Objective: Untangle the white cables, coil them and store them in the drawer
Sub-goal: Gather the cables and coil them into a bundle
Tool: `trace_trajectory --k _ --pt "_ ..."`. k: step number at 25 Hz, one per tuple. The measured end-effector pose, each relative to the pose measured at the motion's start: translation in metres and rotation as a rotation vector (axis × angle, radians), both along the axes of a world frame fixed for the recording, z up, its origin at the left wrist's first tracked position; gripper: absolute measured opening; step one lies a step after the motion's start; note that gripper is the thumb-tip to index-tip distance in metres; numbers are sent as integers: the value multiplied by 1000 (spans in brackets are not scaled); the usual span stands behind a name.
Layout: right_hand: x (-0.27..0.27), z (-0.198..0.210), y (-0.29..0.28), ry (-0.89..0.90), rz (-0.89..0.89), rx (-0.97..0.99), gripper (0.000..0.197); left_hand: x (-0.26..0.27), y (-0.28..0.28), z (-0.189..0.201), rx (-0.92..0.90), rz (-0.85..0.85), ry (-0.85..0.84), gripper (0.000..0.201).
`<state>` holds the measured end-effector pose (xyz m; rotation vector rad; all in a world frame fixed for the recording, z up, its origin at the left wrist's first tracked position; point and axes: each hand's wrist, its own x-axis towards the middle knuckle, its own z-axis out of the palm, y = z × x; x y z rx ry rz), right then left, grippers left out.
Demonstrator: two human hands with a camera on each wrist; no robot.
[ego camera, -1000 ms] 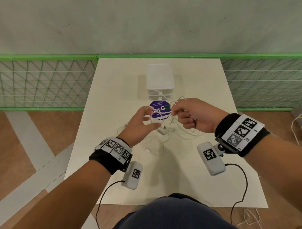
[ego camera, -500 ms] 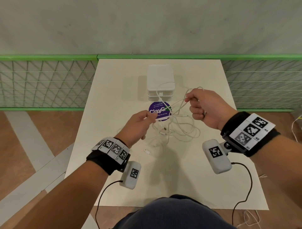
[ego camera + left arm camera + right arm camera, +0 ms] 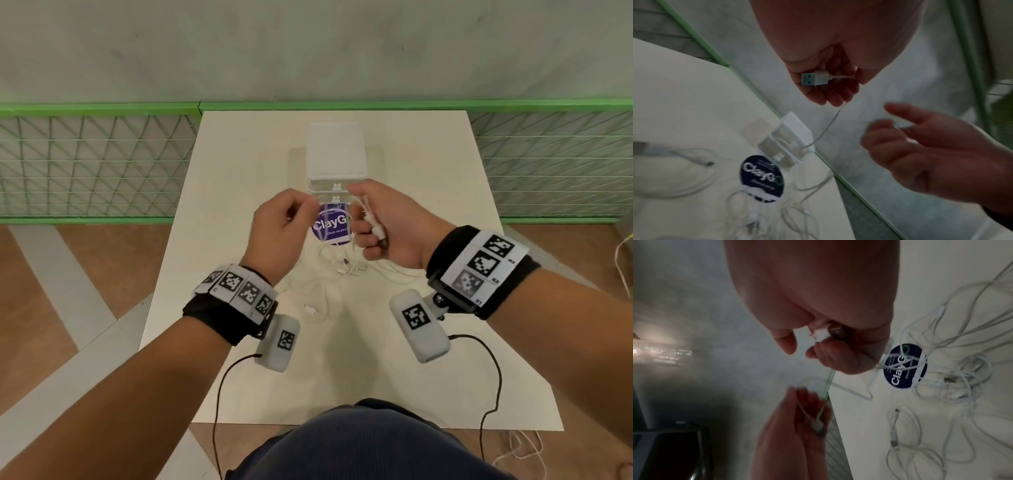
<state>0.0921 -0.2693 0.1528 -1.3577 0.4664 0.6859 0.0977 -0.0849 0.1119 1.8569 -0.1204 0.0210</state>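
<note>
Left hand (image 3: 279, 236): raised above the bench (image 3: 239, 164), fingers curled, a USB plug (image 3: 815, 78) lying in the palm with its cord pinched at the fingertips. From the fingertips the held cable (image 3: 827, 125) drops away and down toward the drawer unit. Long axis of the free run: roughly from the hand toward the far side of the bench.

Right hand (image 3: 383, 226): just beside the left hand, to its right, same height, fingers closed round a white connector end (image 3: 375, 228) with a cord running up through the fist. Whether both hands hold the same cable cannot be told.

Tangle of white cables (image 3: 346, 269): below and between the two hands, slightly nearer the body, lying loose on the bench and partly over a round purple sticker (image 3: 329, 224). Strands rise from it to both hands. Neither hand is clearly nearer; the pile sits about midway.

Loose cable end (image 3: 310, 310): on the bench, below the left hand, nearer the body, apart from the main knot.

Drawer unit (image 3: 337, 154): small white box beyond both hands, on the far side of the sticker, drawers facing the person, apparently pushed in.

Judgement: untangling stage; no coil made, nothing stored. The next pull likely runs upward and apart, away from the pile beneath.
</note>
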Motion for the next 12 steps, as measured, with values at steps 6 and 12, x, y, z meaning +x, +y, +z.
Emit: trace_trajectory --k 6,12 --pt "-4 9 11 -139 73 -12 40 -15 -20 27 100 -234 -213 24" --pt "-16 42 0 -272 476 -148 47 -11 -25 51 -3 -427 54 63"
